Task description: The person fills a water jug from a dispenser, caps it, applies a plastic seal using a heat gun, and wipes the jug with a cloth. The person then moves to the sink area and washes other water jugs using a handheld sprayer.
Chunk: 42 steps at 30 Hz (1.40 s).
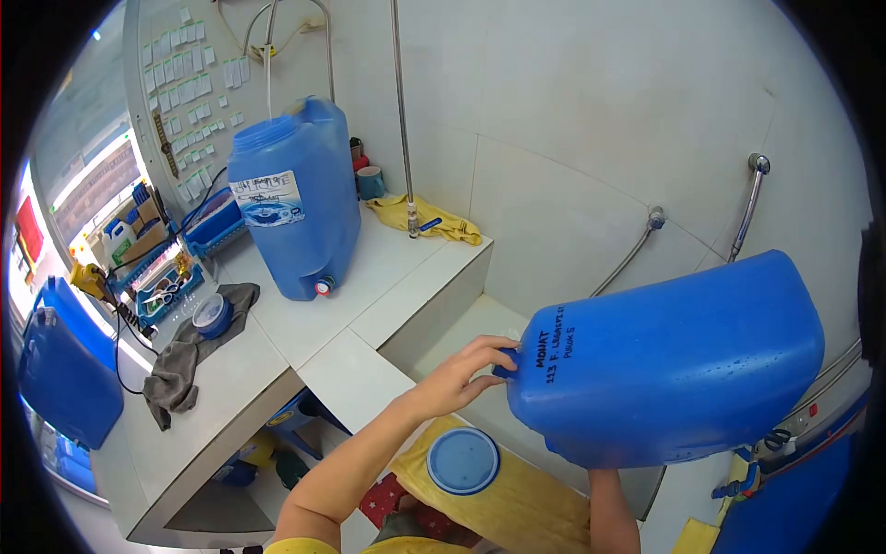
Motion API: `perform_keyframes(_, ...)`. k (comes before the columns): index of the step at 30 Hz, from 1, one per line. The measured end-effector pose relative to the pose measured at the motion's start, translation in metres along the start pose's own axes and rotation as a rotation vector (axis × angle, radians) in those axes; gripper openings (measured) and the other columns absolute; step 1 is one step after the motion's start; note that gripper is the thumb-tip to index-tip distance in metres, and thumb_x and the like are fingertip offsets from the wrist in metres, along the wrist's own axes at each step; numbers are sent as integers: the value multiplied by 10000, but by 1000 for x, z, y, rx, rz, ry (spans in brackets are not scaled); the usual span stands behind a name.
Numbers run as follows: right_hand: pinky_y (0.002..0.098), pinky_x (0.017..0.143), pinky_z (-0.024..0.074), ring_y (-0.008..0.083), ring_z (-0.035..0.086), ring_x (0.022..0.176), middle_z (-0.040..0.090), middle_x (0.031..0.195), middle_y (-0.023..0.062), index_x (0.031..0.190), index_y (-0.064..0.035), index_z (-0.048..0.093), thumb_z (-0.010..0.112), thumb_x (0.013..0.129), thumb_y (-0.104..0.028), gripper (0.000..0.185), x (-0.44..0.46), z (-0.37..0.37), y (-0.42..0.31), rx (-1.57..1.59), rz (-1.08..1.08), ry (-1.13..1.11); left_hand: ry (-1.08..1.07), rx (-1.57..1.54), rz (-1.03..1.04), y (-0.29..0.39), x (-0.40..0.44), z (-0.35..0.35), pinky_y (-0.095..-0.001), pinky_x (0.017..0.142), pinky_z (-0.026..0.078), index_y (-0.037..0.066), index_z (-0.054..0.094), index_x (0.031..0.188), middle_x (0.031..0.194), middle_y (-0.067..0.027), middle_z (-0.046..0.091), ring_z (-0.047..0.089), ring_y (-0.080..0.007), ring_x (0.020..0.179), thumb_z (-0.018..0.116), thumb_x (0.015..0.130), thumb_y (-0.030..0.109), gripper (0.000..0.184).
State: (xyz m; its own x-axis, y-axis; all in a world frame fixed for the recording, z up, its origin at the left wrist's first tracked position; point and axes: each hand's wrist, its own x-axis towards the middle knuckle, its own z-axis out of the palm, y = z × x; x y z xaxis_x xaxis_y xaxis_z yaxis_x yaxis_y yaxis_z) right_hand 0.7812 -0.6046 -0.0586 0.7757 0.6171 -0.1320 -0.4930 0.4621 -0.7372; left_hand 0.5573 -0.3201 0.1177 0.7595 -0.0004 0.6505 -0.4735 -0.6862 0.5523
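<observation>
A large blue water container (674, 360) lies tilted on its side over the basin, black handwriting near its left end and drops on its surface. The fingers and thumb of my left hand (469, 371) are closed around a small blue cap (505, 364) at that end. My right hand goes under the container and bears it from below; its fingers are hidden, with only the wrist and forearm (613, 508) showing. Below lies a round blue lid (463, 460) on a yellow cloth (544, 499).
A second blue container (300, 203) stands upright on the tiled counter (369, 268) under a thin pipe, water running into its mouth. Nearby are a grey cloth (180, 365), a small tub (212, 314), a yellow cloth (434, 219) and a mug (370, 182). Hoses (623, 254) hang on the wall.
</observation>
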Motion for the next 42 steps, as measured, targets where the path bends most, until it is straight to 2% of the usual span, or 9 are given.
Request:
perform_keyframes(7, 381, 944, 445, 258, 523, 1096, 528, 1221, 121, 1276, -53, 476, 389, 982, -395, 460, 0, 1, 0, 4, 8, -13, -30, -447, -966, 18, 29, -20, -300, 761, 490, 28, 493, 1132, 1100, -120, 577, 648, -178, 787, 500, 957, 370, 384)
perform_keyframes(11, 380, 944, 445, 258, 523, 1096, 528, 1220, 121, 1275, -53, 477, 388, 982, -393, 457, -1, 2, 2, 7, 9, -24, -144, -406, -920, 6, 26, -11, -302, 752, 492, 61, 490, 1144, 1091, -111, 569, 643, -165, 785, 548, 935, 379, 385)
perform_keyframes(14, 380, 944, 445, 257, 523, 1096, 529, 1219, 120, 1274, -53, 477, 387, 983, -391, 455, 1, 4, 3, 7, 9, -31, 30, -272, -256, 6, 18, -1, -305, 716, 493, 76, 511, 1130, 1082, -104, 563, 636, -158, 782, 550, 930, 406, 388)
perform_keyframes(19, 379, 943, 445, 257, 523, 1097, 529, 1218, 119, 1272, -52, 478, 386, 984, -389, 452, -1, 3, 9, 6, 11, -48, -10, -624, -985, 18, 36, -14, -293, 862, 462, 52, 515, 1165, 1150, -84, 554, 510, -166, 1125, 607, 898, 305, 380)
perform_keyframes(23, 379, 943, 445, 256, 522, 1097, 530, 1217, 119, 1271, -52, 478, 385, 985, -387, 450, 0, 0, 9, -6, 15, -40, -191, -416, -832, 13, 37, -18, -309, 903, 434, 58, 509, 1190, 1219, -92, 522, 462, -173, 1191, 556, 917, 365, 413)
perform_keyframes(25, 378, 943, 445, 256, 522, 1097, 530, 1216, 119, 1270, -52, 479, 384, 985, -386, 449, -1, -1, 9, -7, 11, -44, -109, -615, -343, 10, 31, -24, -341, 907, 429, 59, 495, 1237, 1179, -97, 547, 516, -185, 1127, 415, 952, 479, 514)
perform_keyframes(29, 378, 943, 445, 256, 522, 1098, 530, 1215, 118, 1269, -52, 479, 383, 986, -384, 446, -4, -4, 10, 5, 17, -37, -82, -450, -953, 20, 40, -21, -360, 900, 435, 54, 520, 1227, 1170, -83, 562, 526, -205, 1082, 344, 936, 585, 631)
perform_keyframes(36, 377, 943, 445, 255, 522, 1098, 531, 1214, 117, 1266, -52, 480, 381, 988, -381, 442, -4, 3, 4, 12, 20, -47, 155, -798, -722, 9, 34, -20, -350, 859, 427, 104, 572, 1097, 1063, -62, 579, 521, -181, 1044, 321, 898, 676, 655)
perform_keyframes(42, 376, 942, 445, 254, 521, 1099, 532, 1212, 116, 1264, -52, 481, 380, 989, -378, 439, -2, 3, 1, 27, 11, -58, -154, -443, -920, 13, 25, -13, -281, 779, 482, 37, 543, 1126, 985, -88, 594, 584, -167, 904, 374, 952, 560, 577)
